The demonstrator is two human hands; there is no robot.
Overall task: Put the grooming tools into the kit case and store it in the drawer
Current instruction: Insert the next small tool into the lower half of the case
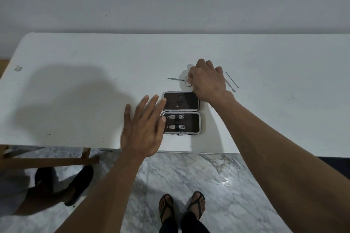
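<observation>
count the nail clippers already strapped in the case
2. Both sit in the near half of the open case: one nail clipper in the upper slot, the other just below it.

Both forearms bare, no sleeves, watch or rings visible. Left hand (141, 130) and right hand (207, 80) ungloved. Black flip-flops (197, 205) on both feet; dark trousers (186, 224).

Right hand (207, 79) seemingly pinches scissors (180, 80) beyond the open case (181, 112) — left hand (144, 128) flat beside it.
</observation>
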